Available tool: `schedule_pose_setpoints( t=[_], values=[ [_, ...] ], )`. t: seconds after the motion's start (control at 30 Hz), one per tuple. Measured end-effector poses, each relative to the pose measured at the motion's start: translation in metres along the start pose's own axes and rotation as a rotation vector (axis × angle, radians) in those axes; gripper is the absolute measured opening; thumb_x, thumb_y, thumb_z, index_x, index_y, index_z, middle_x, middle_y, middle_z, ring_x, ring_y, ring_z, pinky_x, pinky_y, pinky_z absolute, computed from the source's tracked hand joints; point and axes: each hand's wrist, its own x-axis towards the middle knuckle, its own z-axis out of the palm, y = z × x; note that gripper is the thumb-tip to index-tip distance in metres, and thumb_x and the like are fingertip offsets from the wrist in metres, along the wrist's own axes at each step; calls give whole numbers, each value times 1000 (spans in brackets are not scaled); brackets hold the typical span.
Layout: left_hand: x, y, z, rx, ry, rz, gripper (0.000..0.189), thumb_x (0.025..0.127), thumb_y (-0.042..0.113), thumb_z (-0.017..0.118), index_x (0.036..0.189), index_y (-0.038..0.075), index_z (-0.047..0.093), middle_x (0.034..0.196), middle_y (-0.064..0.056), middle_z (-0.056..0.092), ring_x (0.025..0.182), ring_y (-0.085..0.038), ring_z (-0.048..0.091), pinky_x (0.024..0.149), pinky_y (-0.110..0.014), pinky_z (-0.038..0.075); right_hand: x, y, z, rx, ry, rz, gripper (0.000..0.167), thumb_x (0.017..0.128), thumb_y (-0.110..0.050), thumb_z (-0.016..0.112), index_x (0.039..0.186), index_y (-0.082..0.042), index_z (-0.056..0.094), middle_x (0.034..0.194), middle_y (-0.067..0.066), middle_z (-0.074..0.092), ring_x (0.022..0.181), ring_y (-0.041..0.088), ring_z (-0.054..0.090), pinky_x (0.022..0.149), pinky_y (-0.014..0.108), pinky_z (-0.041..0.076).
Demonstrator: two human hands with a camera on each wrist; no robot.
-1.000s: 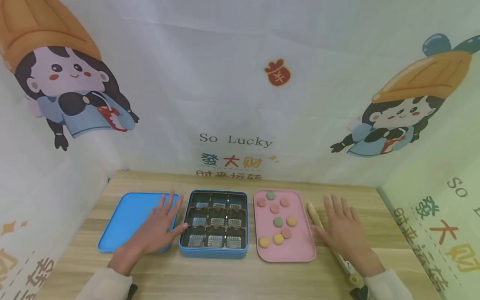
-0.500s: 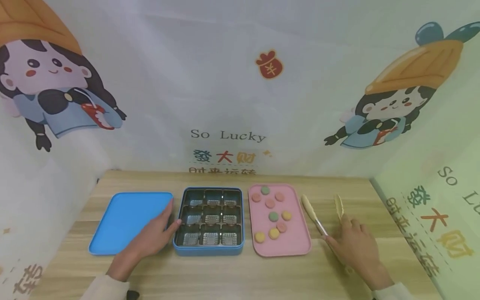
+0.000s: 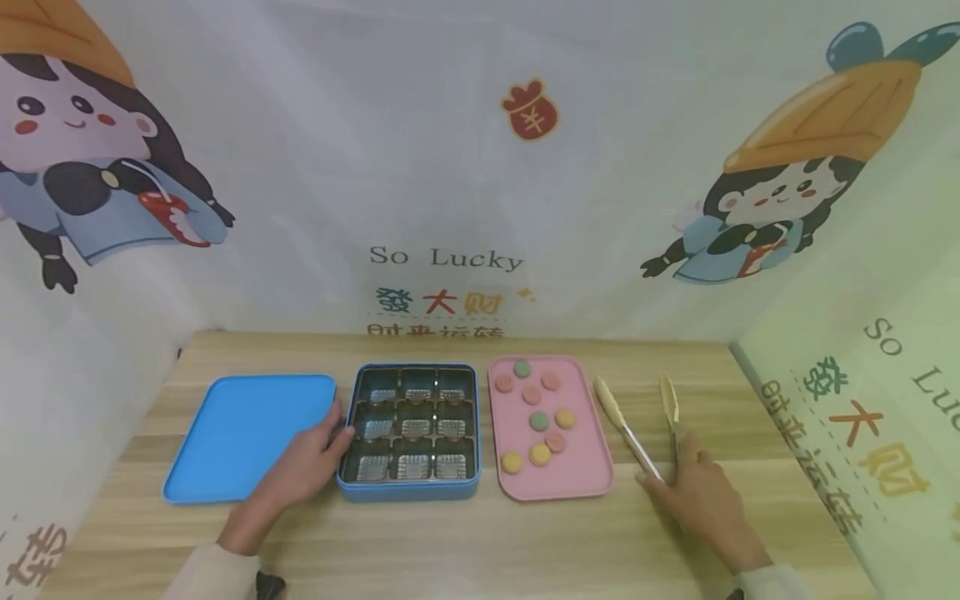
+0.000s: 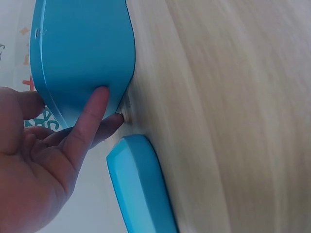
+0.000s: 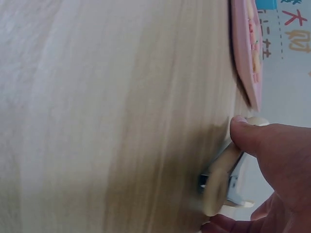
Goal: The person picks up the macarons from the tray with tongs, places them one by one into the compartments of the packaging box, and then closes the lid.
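Note:
My left hand (image 3: 303, 467) touches the left wall of a blue box (image 3: 408, 492), which has a dark divided insert with bare compartments. In the left wrist view, straight fingers (image 4: 90, 119) lie against the wall of the box (image 4: 87, 53), with the thumb near its rim. On the right, my right hand (image 3: 705, 500) holds spread tongs (image 3: 641, 454) with pale tips, thumb on one arm and fingers at the other. The right wrist view shows the tongs (image 5: 218, 189) low over the table. Several small round macarons (image 3: 565, 419), pink, yellow and green, lie on a pink tray (image 3: 588, 475).
A flat blue lid (image 3: 247, 437) lies left of the box, close by my left forearm. The pink tray stands between the box and the tongs. Behind the wooden table (image 3: 525, 550) hangs a printed white cloth (image 3: 420, 167), which also covers the sides.
My right hand has come down onto the tongs, and their arms now show spread apart. My left hand has lowered from over the lid's edge to the box's left side. The view has shifted slightly.

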Motion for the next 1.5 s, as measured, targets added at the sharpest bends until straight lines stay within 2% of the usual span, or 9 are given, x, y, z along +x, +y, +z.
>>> schedule_pose_setpoints(
  t=[0.13, 0.23, 0.33, 0.5, 0.63, 0.83, 1.07, 1.3, 1.5],
  values=[
    [3, 1, -1, -1, -11, -15, 56, 107, 16, 44, 148, -17, 24, 142, -36, 44, 105, -38, 62, 81, -44, 51, 5, 1, 1, 6, 37, 4, 96, 86, -63, 66, 139, 9, 29, 110, 39, 54, 81, 42, 61, 53, 47, 51],
    [3, 2, -1, -12, -34, -49, 54, 106, 16, 44, 147, -15, 28, 130, -34, 56, 77, -22, 56, 66, -33, 44, 7, -1, 1, 21, 51, 8, 102, 85, -65, 65, 143, 9, 28, 113, 39, 54, 84, 41, 61, 53, 46, 50],
    [2, 2, 0, -26, -41, -65, 54, 106, 16, 45, 148, -14, 29, 125, -33, 60, 66, -17, 49, 60, -30, 41, 7, -3, 3, 30, 49, 14, 102, 86, -63, 66, 145, 11, 27, 113, 39, 53, 81, 39, 61, 52, 43, 50],
    [-1, -3, 1, -43, -33, -74, 54, 107, 20, 45, 150, -10, 29, 139, -33, 49, 84, -24, 58, 68, -32, 45, 11, 0, 9, 66, 65, -16, 86, 89, -51, 68, 132, 16, 36, 104, 35, 54, 72, 33, 59, 54, 42, 50],
    [-3, -6, 2, -95, -55, -114, 55, 107, 22, 44, 150, -8, 29, 132, -33, 56, 95, -25, 63, 70, -32, 53, 14, 4, 10, 106, 120, -97, 74, 92, -40, 67, 126, 18, 39, 105, 37, 50, 77, 41, 60, 64, 53, 54],
    [-4, -5, 2, -139, -81, -139, 55, 108, 23, 44, 149, -10, 30, 124, -34, 59, 83, -20, 67, 61, -28, 56, 13, -2, 5, 131, 212, -195, 63, 92, -24, 68, 132, 16, 39, 112, 41, 51, 91, 53, 59, 75, 63, 52],
    [-4, -5, 2, -143, -76, -137, 53, 108, 22, 44, 149, -9, 31, 124, -35, 58, 77, -19, 68, 59, -27, 56, 16, -31, -3, 102, 272, -364, 31, 91, -19, 72, 105, 5, 58, 79, 10, 53, 72, 24, 50, 60, 41, 45],
    [-5, -5, 3, -144, -87, -145, 55, 108, 24, 43, 149, -10, 30, 131, -37, 53, 84, -23, 69, 61, -28, 57, 20, -57, -6, 56, 197, -403, 54, 92, -21, 72, 132, 10, 54, 99, 18, 65, 77, 24, 60, 65, 41, 52],
    [-5, -7, 4, -151, -87, -147, 55, 108, 24, 43, 149, -10, 30, 134, -37, 51, 88, -24, 68, 62, -27, 57, 29, -78, -8, 34, 167, -454, 54, 94, -19, 69, 137, 9, 52, 116, 24, 66, 99, 36, 66, 81, 50, 55]
  ],
)
